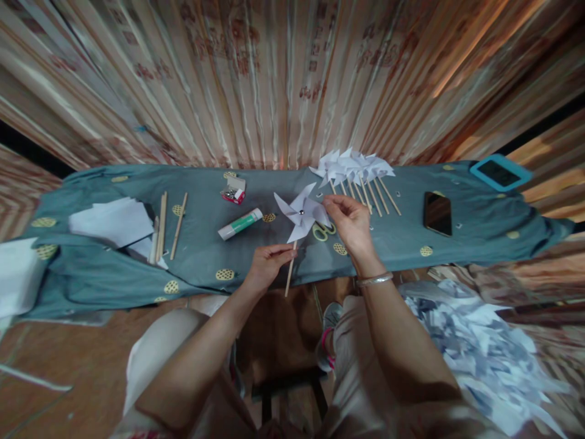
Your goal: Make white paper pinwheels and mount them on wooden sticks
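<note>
A white paper pinwheel (308, 210) with a shiny pin head at its centre is held up over the near part of the table. My left hand (267, 263) is closed around its wooden stick (289, 277), just below the blades. At the right, my right hand (351, 222) has thumb and forefinger pinched at the tip of one blade. Yellow-green scissors (323, 231) lie behind the pinwheel, partly hidden by it. To the left are a green-and-white glue stick (240, 224) and a small open box of pins (233, 191).
Several finished pinwheels (354, 167) lie in a row at the back. Paper sheets (112, 221) and loose wooden sticks (179, 225) are on the left. A phone (437, 213) and a blue-framed device (501, 172) sit right. Heaped white paper pieces (484, 347) are low at the right.
</note>
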`<state>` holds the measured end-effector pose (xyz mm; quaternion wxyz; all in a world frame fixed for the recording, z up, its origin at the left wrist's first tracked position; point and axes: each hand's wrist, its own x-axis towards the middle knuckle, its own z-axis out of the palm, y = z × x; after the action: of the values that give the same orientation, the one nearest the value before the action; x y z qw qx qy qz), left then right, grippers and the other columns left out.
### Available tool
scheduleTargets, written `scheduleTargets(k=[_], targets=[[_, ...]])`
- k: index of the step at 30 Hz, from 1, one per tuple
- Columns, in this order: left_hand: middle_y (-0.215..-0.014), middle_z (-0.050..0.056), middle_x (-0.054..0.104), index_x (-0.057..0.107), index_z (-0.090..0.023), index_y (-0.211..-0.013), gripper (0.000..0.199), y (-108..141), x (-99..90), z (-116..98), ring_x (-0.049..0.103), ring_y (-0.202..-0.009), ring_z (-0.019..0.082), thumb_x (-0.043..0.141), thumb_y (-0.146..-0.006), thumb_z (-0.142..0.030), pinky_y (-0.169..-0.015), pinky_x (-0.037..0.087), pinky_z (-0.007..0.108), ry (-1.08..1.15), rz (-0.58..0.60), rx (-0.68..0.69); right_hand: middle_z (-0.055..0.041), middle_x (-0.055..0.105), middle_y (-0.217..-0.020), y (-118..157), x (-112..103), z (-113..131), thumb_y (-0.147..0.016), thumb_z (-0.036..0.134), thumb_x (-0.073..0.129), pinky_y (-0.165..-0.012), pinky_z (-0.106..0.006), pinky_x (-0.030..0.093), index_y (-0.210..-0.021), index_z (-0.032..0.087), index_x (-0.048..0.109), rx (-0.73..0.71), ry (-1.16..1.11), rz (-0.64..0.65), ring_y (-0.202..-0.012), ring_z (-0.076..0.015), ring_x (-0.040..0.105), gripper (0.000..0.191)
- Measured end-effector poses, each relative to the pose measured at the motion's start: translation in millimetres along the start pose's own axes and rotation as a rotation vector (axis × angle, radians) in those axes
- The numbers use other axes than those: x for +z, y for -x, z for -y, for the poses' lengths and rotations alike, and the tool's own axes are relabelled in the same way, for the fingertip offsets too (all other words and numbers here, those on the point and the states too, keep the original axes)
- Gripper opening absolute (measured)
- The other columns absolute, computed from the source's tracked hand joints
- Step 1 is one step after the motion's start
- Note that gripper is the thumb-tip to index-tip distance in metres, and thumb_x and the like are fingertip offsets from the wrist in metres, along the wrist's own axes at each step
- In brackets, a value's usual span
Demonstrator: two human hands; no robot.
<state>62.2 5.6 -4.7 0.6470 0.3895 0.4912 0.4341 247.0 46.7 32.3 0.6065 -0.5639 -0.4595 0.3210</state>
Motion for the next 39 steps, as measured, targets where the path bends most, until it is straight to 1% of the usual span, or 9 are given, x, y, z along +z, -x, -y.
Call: scheduleTargets(k=[3, 9, 17, 21, 24, 27, 30, 34, 39], targets=[[-0.068, 0.005, 0.075, 0.08, -0.019, -0.069, 0.036, 0, -0.9, -1, 0.064, -0.065, 0.018, 0.091, -0.044, -0.042, -0.068, 0.052, 0.031, -0.009, -0.001, 0.0, -0.0011, 0.07, -0.07, -1, 2, 1, -0.069, 0.038, 0.072, -0.061, -0.028, 0.047, -0.079, 0.02, 0.073, 0.005, -0.017, 0.013, -0.062, -0.0128, 0.059, 0.021], [-0.071, 0.006, 0.076, 0.08, -0.019, -0.072, 0.038, -2, -4.2, 0, 0.065, -0.067, 0.018, 0.092, -0.045, -0.043, -0.071, 0.053, 0.032, -0.017, -0.004, 0.022, 0.0022, 0.064, -0.061, 1, 3, -1, -0.069, 0.042, 0.071, -0.051, -0.025, 0.037, -0.076, 0.019, 0.072, 0.033, 0.037, 0.041, -0.053, -0.0094, 0.048, 0.024], [-0.072, 0.005, 0.076, 0.081, -0.019, -0.073, 0.04, -4, -6.9, 1, 0.063, -0.065, 0.016, 0.093, -0.045, -0.045, -0.067, 0.052, 0.029, -0.02, -0.032, 0.047, 0.001, 0.066, -0.062, 2, 6, -1, -0.068, 0.043, 0.073, -0.058, -0.026, 0.045, -0.072, 0.02, 0.07, 0.072, -0.038, 0.076, -0.057, -0.0121, 0.057, 0.024], [-0.072, 0.005, 0.076, 0.08, -0.02, -0.072, 0.04, -5, -7.0, 0, 0.062, -0.064, 0.015, 0.093, -0.044, -0.045, -0.067, 0.051, 0.029, -0.002, -0.043, 0.048, 0.0002, 0.068, -0.065, 3, 7, -2, -0.065, 0.044, 0.076, -0.06, -0.026, 0.045, -0.072, 0.02, 0.071, 0.097, -0.086, 0.102, -0.058, -0.0117, 0.057, 0.026], [-0.073, 0.005, 0.077, 0.081, -0.02, -0.072, 0.037, -5, -7.0, -1, 0.062, -0.065, 0.015, 0.093, -0.044, -0.042, -0.068, 0.05, 0.028, 0.008, -0.049, 0.038, 0.0009, 0.065, -0.063, 5, 7, -1, -0.067, 0.048, 0.076, -0.058, -0.024, 0.042, -0.068, 0.02, 0.07, 0.104, -0.097, 0.125, -0.057, -0.0102, 0.054, 0.029], [-0.073, 0.005, 0.077, 0.081, -0.02, -0.071, 0.038, -4, -6.9, -2, 0.062, -0.066, 0.015, 0.093, -0.044, -0.042, -0.068, 0.05, 0.027, 0.017, -0.043, 0.032, 0.0028, 0.057, -0.055, 7, 7, 0, -0.071, 0.057, 0.072, -0.051, -0.023, 0.035, -0.061, 0.02, 0.065, 0.126, -0.075, 0.152, -0.052, -0.0086, 0.047, 0.04], [-0.073, 0.005, 0.077, 0.081, -0.019, -0.072, 0.039, -3, -7.0, -3, 0.062, -0.067, 0.016, 0.093, -0.044, -0.044, -0.069, 0.051, 0.028, 0.008, -0.034, 0.034, 0.0046, 0.051, -0.049, 8, 8, 1, -0.067, 0.062, 0.074, -0.047, -0.023, 0.029, -0.056, 0.019, 0.062, 0.171, -0.072, 0.165, -0.048, -0.0071, 0.04, 0.045], [-0.073, 0.005, 0.077, 0.081, -0.019, -0.073, 0.042, -4, -8.4, -2, 0.063, -0.067, 0.016, 0.093, -0.043, -0.045, -0.069, 0.051, 0.028, -0.007, -0.037, 0.038, 0.0046, 0.054, -0.048, 8, 11, 3, -0.059, 0.058, 0.08, -0.046, -0.022, 0.028, -0.057, 0.018, 0.065, 0.235, -0.099, 0.173, -0.047, -0.0065, 0.041, 0.043], [-0.076, 0.007, 0.077, 0.081, -0.018, -0.075, 0.045, -5, -10.1, -1, 0.064, -0.069, 0.017, 0.093, -0.045, -0.048, -0.072, 0.052, 0.03, -0.027, -0.048, 0.053, 0.0043, 0.057, -0.051, 10, 15, 6, -0.055, 0.05, 0.082, -0.048, -0.021, 0.033, -0.059, 0.018, 0.067, 0.279, -0.142, 0.183, -0.048, -0.0068, 0.045, 0.036]])
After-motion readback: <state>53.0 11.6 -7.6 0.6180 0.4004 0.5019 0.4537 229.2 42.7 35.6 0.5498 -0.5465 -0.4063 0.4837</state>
